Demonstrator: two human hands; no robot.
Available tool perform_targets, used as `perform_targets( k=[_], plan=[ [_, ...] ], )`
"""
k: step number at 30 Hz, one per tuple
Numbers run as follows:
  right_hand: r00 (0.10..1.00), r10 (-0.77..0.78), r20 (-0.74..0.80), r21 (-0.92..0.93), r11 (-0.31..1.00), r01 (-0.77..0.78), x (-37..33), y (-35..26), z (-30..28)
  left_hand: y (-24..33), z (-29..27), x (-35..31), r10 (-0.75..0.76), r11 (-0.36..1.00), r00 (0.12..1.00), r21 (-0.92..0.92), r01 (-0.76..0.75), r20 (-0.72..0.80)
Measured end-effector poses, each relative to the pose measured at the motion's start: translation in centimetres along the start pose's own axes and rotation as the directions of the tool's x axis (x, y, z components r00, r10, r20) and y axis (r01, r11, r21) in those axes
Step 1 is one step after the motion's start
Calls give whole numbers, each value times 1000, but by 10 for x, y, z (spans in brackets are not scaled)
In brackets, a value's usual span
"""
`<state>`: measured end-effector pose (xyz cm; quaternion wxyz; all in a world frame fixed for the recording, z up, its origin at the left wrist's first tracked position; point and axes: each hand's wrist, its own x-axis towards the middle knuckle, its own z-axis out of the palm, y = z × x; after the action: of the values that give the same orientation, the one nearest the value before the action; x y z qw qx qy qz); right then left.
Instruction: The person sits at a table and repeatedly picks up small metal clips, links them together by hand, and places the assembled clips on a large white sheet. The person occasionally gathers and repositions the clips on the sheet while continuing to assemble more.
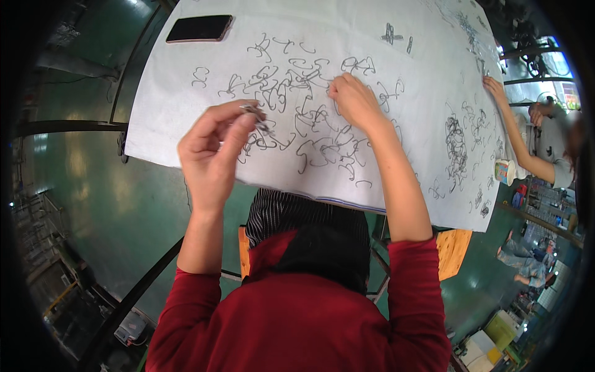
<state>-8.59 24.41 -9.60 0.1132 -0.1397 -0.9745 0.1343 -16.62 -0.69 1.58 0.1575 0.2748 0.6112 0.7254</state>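
Many thin, curved dark wire pieces lie scattered over a white-covered table. Raised a little over the near left of the scatter, my left hand pinches a small bunch of the curved wire pieces between thumb and fingers. My right hand is down at the far right of the scatter with its fingertips drawn together near the table top. Whatever those fingertips hold, if anything, is hidden. A loose cluster of wire pieces lies just beyond my right hand.
A dark phone lies at the far left corner. More wire pieces are heaped on the right, with a small neat group farther back. A co-worker's hand rests at the right edge, near a white tub.
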Motion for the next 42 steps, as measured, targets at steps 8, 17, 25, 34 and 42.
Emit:
perform_targets(
  k=[8, 17, 25, 34, 42],
  plan=[
    [859, 499, 116, 981, 76, -177, -30, -109, -126, -4, 44, 13, -151, 982, 982, 130, 136, 113],
    [724, 650, -232, 957, 286, 50, -48, -95, -147, -6, 105, 25, 8, 983, 966, 173, -54, 258],
    [528, 632, -567, 822, 480, 307, -81, -58, -165, -108, 178, 124, 172, 923, 952, 297, -245, 253],
    [487, 653, -580, 803, 558, 208, -101, -24, -166, -232, 257, 212, 163, 315, 840, 779, -542, 518],
    [575, 608, -547, 816, 540, 205, -103, -35, -143, -102, 213, 130, -105, 964, 889, 264, -18, 446]
  ],
)
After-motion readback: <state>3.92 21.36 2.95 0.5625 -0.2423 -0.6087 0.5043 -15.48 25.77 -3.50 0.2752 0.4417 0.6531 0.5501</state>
